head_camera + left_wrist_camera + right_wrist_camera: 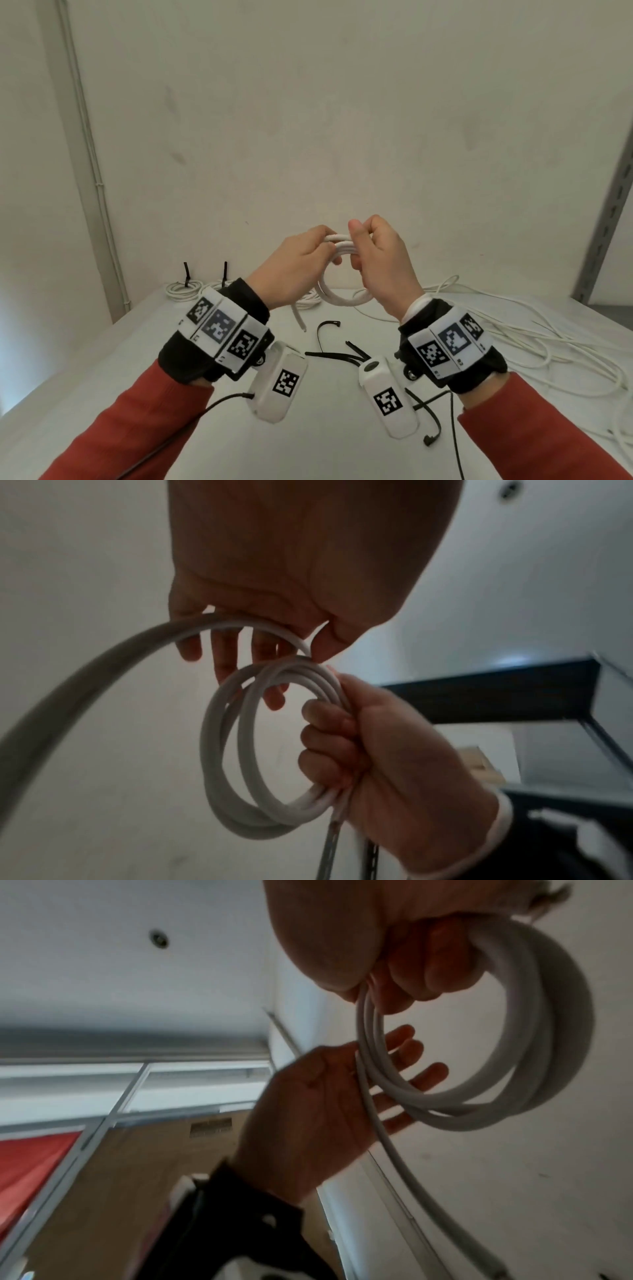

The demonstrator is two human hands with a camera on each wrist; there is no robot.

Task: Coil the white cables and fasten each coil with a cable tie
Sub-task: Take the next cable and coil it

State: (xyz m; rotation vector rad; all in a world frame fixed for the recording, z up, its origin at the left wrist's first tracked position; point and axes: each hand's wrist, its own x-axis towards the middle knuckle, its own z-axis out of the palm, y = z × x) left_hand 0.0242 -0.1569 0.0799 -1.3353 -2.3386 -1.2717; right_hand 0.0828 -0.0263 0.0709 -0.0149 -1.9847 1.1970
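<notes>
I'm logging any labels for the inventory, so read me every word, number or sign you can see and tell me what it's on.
No text can be read in these pictures.
Wrist bands: black-and-white square marker patterns, plus tiny marks below them too small to read.
White camera units: one marker pattern each, no letters.
Brown board in the right wrist view: a small printed label, too blurred to read.

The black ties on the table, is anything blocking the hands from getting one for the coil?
Nothing visible blocks them. The black ties lie loose on the table just below the coil, but both the left hand and right hand are busy holding it.
</notes>
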